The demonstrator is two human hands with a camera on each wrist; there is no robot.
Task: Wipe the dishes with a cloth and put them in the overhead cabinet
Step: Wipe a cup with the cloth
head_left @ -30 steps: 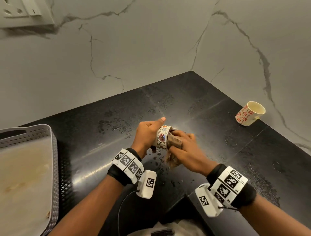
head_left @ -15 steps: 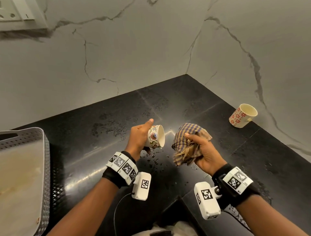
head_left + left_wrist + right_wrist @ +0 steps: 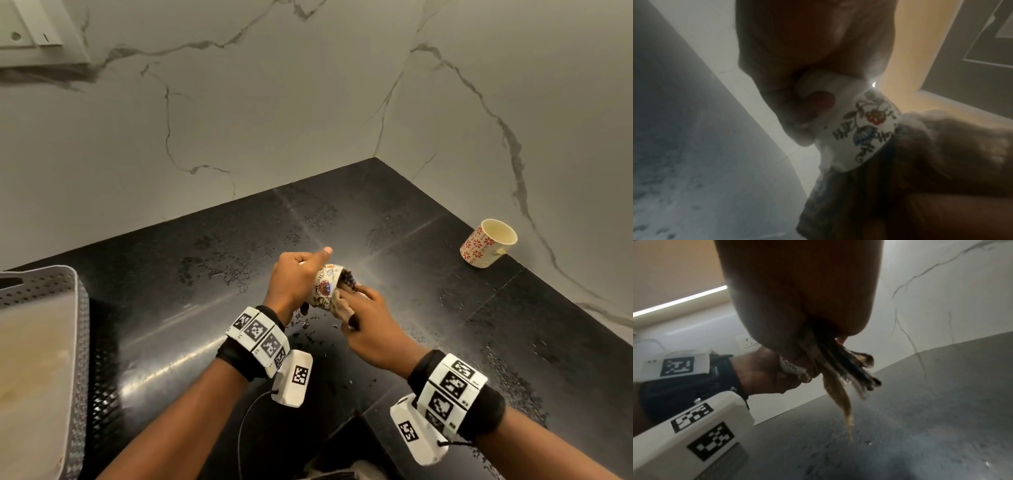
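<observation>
My left hand (image 3: 294,277) grips a small floral cup (image 3: 325,286) on its side above the black counter, mouth toward the right. In the left wrist view my fingers curl round the floral cup (image 3: 859,133) near its handle. My right hand (image 3: 368,315) holds a checked cloth (image 3: 344,301) bunched against the cup's mouth, part of it pushed inside. In the right wrist view the cloth (image 3: 838,369) hangs in folds from under my palm. A second cup with red flowers (image 3: 488,243) stands at the right by the wall.
The black counter (image 3: 205,308) is wet with droplets around my hands. A grey perforated tray (image 3: 78,308) sits at the left edge. Marble walls meet in a corner behind. A wall socket plate (image 3: 24,31) is at the upper left.
Half a second ago the cloth was held apart to the right of the cup. Now my right hand has brought it back against the cup's mouth, as one second ago.
</observation>
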